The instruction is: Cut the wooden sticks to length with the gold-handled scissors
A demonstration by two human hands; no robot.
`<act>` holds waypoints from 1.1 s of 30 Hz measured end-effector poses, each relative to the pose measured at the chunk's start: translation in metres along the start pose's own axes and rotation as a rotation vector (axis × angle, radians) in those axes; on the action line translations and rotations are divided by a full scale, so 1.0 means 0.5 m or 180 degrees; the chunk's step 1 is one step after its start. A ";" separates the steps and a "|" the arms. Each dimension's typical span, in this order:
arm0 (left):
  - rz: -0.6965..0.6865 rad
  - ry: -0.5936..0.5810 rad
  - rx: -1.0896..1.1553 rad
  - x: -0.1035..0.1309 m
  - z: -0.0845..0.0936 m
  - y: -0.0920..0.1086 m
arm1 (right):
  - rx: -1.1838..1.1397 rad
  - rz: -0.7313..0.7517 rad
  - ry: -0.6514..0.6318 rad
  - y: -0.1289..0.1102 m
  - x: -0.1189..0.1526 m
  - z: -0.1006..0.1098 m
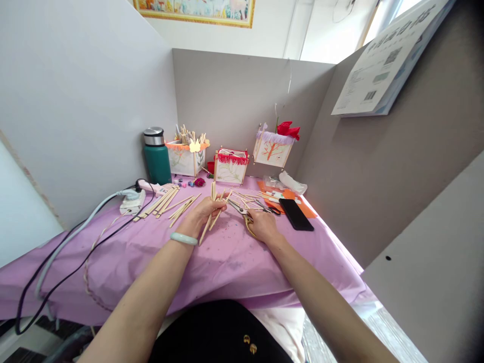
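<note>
Over the purple-covered table [230, 267], wooden sticks [205, 231] are gripped in the left hand [204, 212] while gold-handled scissors [248, 221] are held close by in the right hand [264, 225], trimming apparently being in hand and careful alignment called for next.

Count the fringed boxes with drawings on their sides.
3. The orange-fringed box stands beside the green bottle, with sticks in it; the red-fringed box is to its right; the purple-fringed box, farthest right, is tilted, with a red flower at its top.
</note>
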State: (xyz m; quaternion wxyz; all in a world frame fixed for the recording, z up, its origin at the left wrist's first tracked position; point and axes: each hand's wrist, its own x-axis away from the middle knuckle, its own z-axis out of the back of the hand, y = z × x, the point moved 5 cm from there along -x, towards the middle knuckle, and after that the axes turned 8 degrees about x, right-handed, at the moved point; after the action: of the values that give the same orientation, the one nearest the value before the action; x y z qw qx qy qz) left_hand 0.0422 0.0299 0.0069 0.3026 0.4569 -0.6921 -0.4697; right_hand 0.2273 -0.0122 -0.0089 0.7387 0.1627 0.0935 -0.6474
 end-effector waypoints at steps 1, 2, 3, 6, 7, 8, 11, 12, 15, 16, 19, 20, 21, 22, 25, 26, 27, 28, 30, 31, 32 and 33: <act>0.0020 -0.0009 0.0000 0.001 -0.001 0.000 | -0.0012 -0.0057 0.0018 0.001 0.000 0.000; 0.0040 0.0006 0.0008 0.002 -0.001 0.001 | -0.0023 -0.0189 0.0067 0.006 0.000 0.001; 0.0055 0.0036 0.0021 0.004 -0.001 0.002 | -0.0047 -0.0296 0.0103 0.010 0.000 0.002; 0.0116 0.0151 0.0043 0.008 0.001 0.005 | -0.0200 -0.0519 0.0250 0.023 0.003 0.005; 0.0142 0.0172 0.0054 0.008 0.001 0.005 | -0.0278 -0.0505 0.0313 0.025 0.004 0.007; 0.0164 0.0180 0.0073 0.008 0.001 0.005 | -0.0351 -0.0470 0.0371 0.025 0.005 0.010; 0.0208 0.0110 0.0172 0.007 -0.001 0.004 | -0.0474 -0.0330 0.0437 0.020 0.008 0.014; 0.0214 0.0086 0.0207 0.006 -0.001 0.004 | -0.0477 -0.0299 0.0423 0.018 0.008 0.014; 0.0218 0.0048 0.0308 0.004 0.001 0.002 | -0.0441 -0.0252 0.0371 0.013 0.009 0.015; 0.0222 0.0032 0.0335 0.003 0.002 0.001 | -0.0427 -0.0245 0.0366 0.013 0.009 0.015; 0.0237 -0.0042 0.0371 0.001 0.004 -0.003 | -0.0398 -0.0237 0.0416 0.012 0.009 0.016; 0.0235 -0.0063 0.0369 0.001 0.005 -0.003 | -0.0391 -0.0237 0.0435 0.013 0.009 0.015; 0.0232 -0.0078 0.0361 0.002 0.005 -0.004 | -0.0384 -0.0239 0.0446 0.013 0.009 0.014; 0.0226 -0.0093 0.0349 0.003 0.005 -0.003 | -0.0378 -0.0241 0.0447 0.014 0.008 0.013; 0.0211 -0.0100 0.0310 0.009 0.003 -0.001 | -0.0374 -0.0243 0.0391 0.017 0.005 0.004; 0.0209 -0.0090 0.0294 0.010 0.002 0.000 | -0.0386 -0.0238 0.0377 0.018 0.004 0.002; 0.0203 -0.0080 0.0284 0.012 0.001 0.002 | -0.0404 -0.0238 0.0374 0.018 0.003 0.000; 0.0195 -0.0070 0.0275 0.012 0.000 0.003 | -0.0421 -0.0251 0.0381 0.019 0.002 -0.001; 0.0187 -0.0037 0.0238 0.012 -0.001 0.003 | -0.0440 -0.0314 0.0410 0.021 0.002 -0.001; 0.0184 0.0002 0.0208 0.010 0.000 0.001 | -0.0442 -0.0354 0.0430 0.022 0.002 0.000; 0.0183 0.0060 0.0165 0.008 0.002 -0.001 | -0.0444 -0.0391 0.0452 0.023 0.002 0.001; 0.0177 0.0134 0.0108 0.005 0.004 -0.004 | -0.0452 -0.0414 0.0470 0.024 0.002 0.002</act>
State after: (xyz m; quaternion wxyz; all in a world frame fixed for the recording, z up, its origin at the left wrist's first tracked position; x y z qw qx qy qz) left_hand 0.0400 0.0280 0.0044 0.3223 0.4523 -0.7059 -0.4397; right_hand 0.2390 -0.0124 -0.0071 0.6959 0.1508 0.2036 -0.6719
